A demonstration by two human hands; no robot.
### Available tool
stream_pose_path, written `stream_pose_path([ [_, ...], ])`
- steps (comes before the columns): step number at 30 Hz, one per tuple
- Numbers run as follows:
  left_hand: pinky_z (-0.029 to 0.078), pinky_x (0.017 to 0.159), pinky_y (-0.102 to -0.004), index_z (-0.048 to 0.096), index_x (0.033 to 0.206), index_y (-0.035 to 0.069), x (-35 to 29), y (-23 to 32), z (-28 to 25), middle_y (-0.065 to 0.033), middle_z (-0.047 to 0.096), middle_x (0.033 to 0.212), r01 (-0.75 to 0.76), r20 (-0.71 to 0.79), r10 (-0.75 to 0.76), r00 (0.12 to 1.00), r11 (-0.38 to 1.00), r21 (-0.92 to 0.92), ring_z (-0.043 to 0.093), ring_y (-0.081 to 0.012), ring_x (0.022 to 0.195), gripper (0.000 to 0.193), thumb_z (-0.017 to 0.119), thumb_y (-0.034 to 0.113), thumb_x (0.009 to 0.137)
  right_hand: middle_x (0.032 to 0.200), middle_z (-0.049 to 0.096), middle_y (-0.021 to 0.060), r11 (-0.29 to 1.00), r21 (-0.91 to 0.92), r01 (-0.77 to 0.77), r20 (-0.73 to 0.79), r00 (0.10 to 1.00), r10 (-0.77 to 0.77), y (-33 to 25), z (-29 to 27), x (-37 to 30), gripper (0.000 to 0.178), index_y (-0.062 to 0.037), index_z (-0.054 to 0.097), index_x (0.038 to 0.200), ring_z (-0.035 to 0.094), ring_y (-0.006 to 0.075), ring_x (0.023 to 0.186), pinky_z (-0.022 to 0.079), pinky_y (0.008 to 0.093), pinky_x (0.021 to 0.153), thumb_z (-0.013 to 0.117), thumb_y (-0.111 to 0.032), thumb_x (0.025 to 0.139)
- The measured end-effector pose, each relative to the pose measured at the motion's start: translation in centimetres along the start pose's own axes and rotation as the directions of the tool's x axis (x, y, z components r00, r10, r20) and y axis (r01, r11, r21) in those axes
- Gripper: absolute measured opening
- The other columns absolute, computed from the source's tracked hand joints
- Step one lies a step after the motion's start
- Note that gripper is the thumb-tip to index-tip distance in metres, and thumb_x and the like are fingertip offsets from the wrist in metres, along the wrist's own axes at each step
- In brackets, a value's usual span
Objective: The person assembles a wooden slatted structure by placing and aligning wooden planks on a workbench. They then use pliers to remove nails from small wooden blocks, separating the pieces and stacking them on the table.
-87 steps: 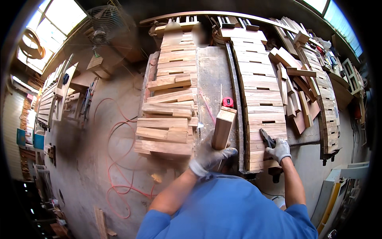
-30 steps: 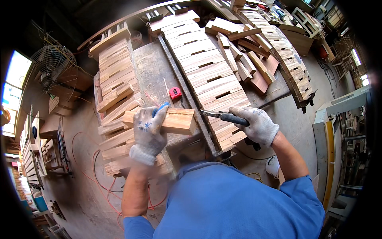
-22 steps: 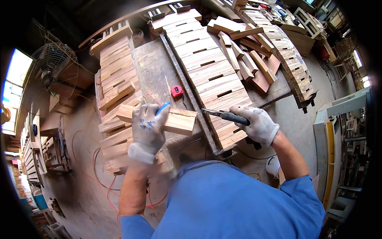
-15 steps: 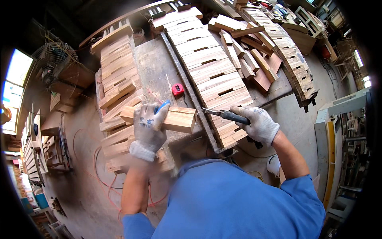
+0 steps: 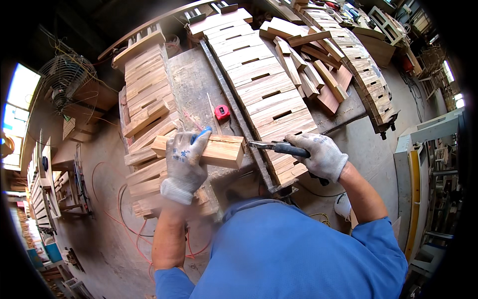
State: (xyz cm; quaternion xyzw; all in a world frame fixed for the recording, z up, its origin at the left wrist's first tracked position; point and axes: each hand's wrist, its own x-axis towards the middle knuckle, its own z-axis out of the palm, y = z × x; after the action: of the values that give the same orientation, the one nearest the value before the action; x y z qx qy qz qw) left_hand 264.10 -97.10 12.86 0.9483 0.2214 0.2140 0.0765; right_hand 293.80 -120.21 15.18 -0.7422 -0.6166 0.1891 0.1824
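My left hand (image 5: 185,154), in a white knit glove, is closed around a short squared wooden block (image 5: 222,151) and holds it over the grey bench. Bright blue shows at this glove's thumb tip; whether it is tape or a covering I cannot tell. My right hand (image 5: 323,155), gloved too, grips a hand tool with a dark grey handle (image 5: 290,149) and a narrow metal front, perhaps a utility knife. The tool points left, its tip just short of the block's right end and apart from it. Beneath the tool runs a long row of slotted wooden pieces (image 5: 269,94).
A red tape measure (image 5: 222,111) lies on the grey bench (image 5: 191,74) beyond the block. Another row of wooden pieces (image 5: 144,89) stands at the left. Loose wooden bars (image 5: 311,74) are heaped at the right. A wire fan (image 5: 67,82) stands far left, and an orange hose (image 5: 119,219) crosses the floor.
The tool in my right hand has shifted slightly left and down, toward the block's end. My left hand and the block have barely moved.
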Motion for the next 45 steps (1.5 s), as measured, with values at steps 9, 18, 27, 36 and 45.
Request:
stream_pose_path([
  [9,0.043,0.098,-0.0468,0.068,0.139,0.015,0.1,0.1,0.1,-0.0101,0.065,0.109,-0.015,0.009,0.015,1.0,1.0,-0.005,0.061,-0.032,0.109,0.067,0.068,0.001,0.073,0.112,0.072,0.0181,0.999,-0.053,-0.01,0.035,0.999,0.012,-1.0,-0.4,0.3,0.043,-0.0071,0.07,0.134,0.07,0.038,0.105,0.056,0.0476,0.089,0.072,-0.009,0.091],
  [18,0.045,0.101,-0.0489,0.067,0.14,0.014,0.0,-0.1,0.3,-0.013,0.066,0.114,0.092,0.12,-0.087,0.989,0.995,-0.036,0.061,-0.0351,0.113,0.07,0.072,0.0,0.071,0.103,0.068,0.0146,0.952,-0.268,0.146,-0.161,0.968,-0.194,-1.3,-0.3,0.2,0.054,-0.0081,0.067,0.137,0.067,0.0366,0.091,0.055,0.048,0.081,0.075,-0.008,0.083],
  [27,0.049,0.099,-0.0466,0.069,0.137,0.014,0.8,0.4,-0.4,-0.0135,0.066,0.113,0.039,0.126,-0.032,0.992,0.998,-0.051,0.063,-0.035,0.109,0.071,0.076,0.0,0.068,0.107,0.069,0.0137,0.957,-0.218,0.192,-0.068,0.975,-0.211,1.0,-0.3,0.1,0.07,-0.0086,0.062,0.145,0.067,0.0359,0.097,0.056,0.0477,0.084,0.081,-0.001,0.078],
  [36,0.045,0.102,-0.0491,0.07,0.132,0.016,1.2,0.4,-1.2,-0.0107,0.067,0.112,-0.013,0.188,0.027,0.982,0.997,-0.074,0.063,-0.0338,0.113,0.061,0.071,-0.001,0.073,0.111,0.071,0.016,0.996,-0.05,0.08,0.162,0.984,-0.071,-0.4,-1.8,0.2,0.044,-0.0082,0.069,0.127,0.068,0.0379,0.103,0.054,0.049,0.089,0.081,-0.021,0.087],
  [45,0.053,0.099,-0.0465,0.073,0.126,0.01,2.3,-1.8,-2.3,-0.015,0.072,0.109,0.098,0.279,0.016,0.96,0.916,-0.389,0.068,-0.0362,0.107,0.058,0.07,-0.002,0.07,0.087,0.074,0.0096,0.706,0.46,-0.539,0.653,0.744,0.141,0.6,1.9,-1.1,0.033,-0.0029,0.073,0.117,0.072,0.0165,0.079,0.057,0.0334,0.071,0.076,-0.029,0.097],
])
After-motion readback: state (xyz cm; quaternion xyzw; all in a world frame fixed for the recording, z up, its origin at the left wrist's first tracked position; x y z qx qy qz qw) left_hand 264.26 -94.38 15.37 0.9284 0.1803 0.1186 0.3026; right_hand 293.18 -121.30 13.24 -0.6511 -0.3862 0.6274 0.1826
